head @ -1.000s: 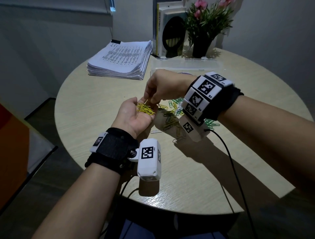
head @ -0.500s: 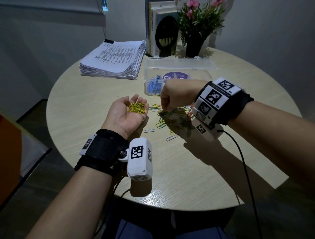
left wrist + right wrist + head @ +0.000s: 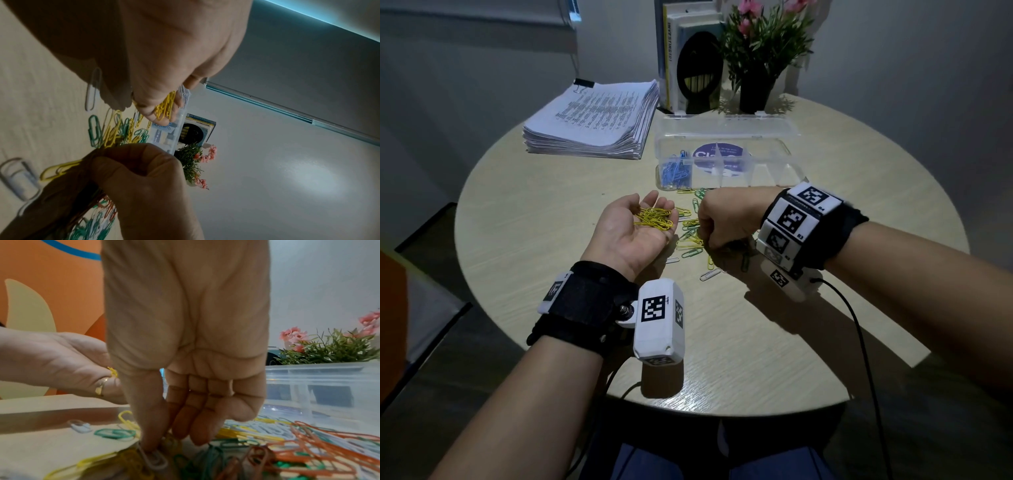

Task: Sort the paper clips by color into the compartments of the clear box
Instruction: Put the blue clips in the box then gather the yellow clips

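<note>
Yellow clips (image 3: 654, 219) pile in the left hand (image 3: 633, 229), cupped palm-up. Right hand (image 3: 726, 219) dips fingertips into the loose pile (image 3: 693, 236); any pinch is unclear. Next, lift another yellow, then tip into the clear box (image 3: 784, 144).

Clear box (image 3: 726, 137) open near far table edge, blue clips (image 3: 675, 170) in leftmost compartment; mixed loose clips (image 3: 693, 236) just before it.

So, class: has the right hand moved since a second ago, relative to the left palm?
Yes. The right hand has moved off the left hand and down onto the loose pile of clips beside it.
</note>
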The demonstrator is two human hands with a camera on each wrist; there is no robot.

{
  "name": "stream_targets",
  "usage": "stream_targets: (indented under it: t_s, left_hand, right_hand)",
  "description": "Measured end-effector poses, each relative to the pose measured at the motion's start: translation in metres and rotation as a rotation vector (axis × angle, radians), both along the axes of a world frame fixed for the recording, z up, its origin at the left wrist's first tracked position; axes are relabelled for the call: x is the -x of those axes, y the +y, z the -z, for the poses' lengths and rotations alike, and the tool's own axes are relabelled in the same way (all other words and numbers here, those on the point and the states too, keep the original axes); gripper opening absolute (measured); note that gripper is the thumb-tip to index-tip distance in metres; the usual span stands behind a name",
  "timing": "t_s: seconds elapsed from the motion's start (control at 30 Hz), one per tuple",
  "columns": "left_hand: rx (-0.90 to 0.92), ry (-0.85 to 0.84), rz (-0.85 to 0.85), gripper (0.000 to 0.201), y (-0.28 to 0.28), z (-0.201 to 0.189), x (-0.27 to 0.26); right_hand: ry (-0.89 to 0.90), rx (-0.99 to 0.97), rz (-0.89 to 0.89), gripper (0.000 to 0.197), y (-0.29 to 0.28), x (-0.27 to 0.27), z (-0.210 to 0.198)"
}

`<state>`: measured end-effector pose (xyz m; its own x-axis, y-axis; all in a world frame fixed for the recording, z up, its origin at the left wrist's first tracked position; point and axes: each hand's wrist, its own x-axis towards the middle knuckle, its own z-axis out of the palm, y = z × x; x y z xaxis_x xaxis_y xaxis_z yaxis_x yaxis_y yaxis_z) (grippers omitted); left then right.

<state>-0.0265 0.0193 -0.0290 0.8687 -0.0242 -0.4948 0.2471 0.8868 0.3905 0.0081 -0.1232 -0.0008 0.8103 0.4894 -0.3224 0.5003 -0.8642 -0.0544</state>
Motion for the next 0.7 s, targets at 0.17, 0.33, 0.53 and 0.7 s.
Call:
stream_targets:
  t_s: [0.17, 0.33, 0.53, 0.7]
  left_hand:
    - [-0.009, -0.002, -0.006, 0.030, -0.001, -0.001, -0.001]
    - [-0.021, 0.009, 0.005, 0.030, -0.003, 0.001, -0.002]
    - [-0.023, 0.007, -0.011, 0.030, -0.002, 0.002, -0.003]
    - [-0.045, 0.002, -0.004, 0.031, 0.002, 0.003, -0.002]
  right_hand:
    - [0.039, -0.026, 0.010, 0.011, -0.004, -0.001, -0.004]
    - [0.099, -0.158, 0.032, 0.007, -0.012, -0.006, -0.017]
    - [0.017, -0.175, -0.008, 0.023, 0.001, -0.006, -0.005]
    - [-0.045, -0.115, -0.041, 0.025, 0.008, -0.003, 0.003]
